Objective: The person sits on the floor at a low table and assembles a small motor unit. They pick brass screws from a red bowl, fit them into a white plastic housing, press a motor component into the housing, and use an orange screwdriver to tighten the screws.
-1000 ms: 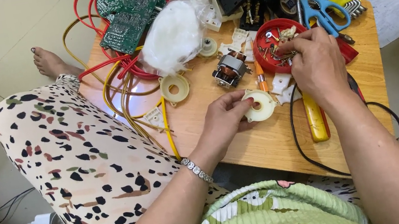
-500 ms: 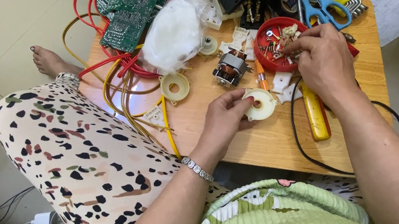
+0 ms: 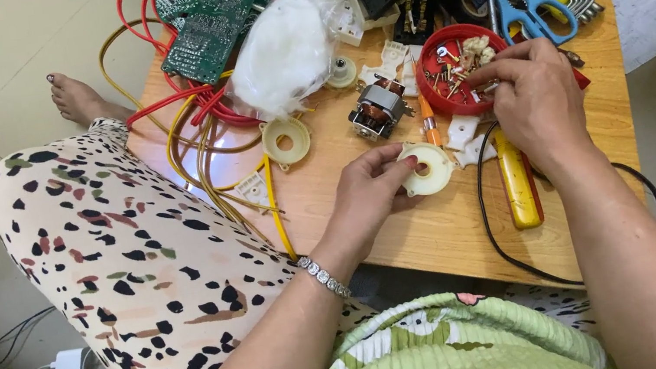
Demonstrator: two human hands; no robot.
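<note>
Left hand (image 3: 365, 196): fingers curled, pinching cream plastic disc (image 3: 425, 169) at its 9 o'clock edge; disc lies flat on wooden table (image 3: 406, 233).
Right hand (image 3: 537, 94): fingertips drawn together over red tray (image 3: 459, 67) at its 3 o'clock rim; whether they pinch a screw, cannot tell.
Handling note: judged best to keep disc flat and steady, centre hole clear.
Yellow-handled tool (image 3: 519, 189): at 4 o'clock from disc, beside black cable (image 3: 492, 220).
Small motor (image 3: 376, 108): 11 o'clock from disc.
Second cream ring (image 3: 286, 138): 10 o'clock, near yellow wires (image 3: 205, 156).
White bag (image 3: 285, 52): further off.
Blue scissors (image 3: 530, 7): 1 o'clock, far edge.
Green circuit board (image 3: 209, 14): farthest, 11 o'clock.
</note>
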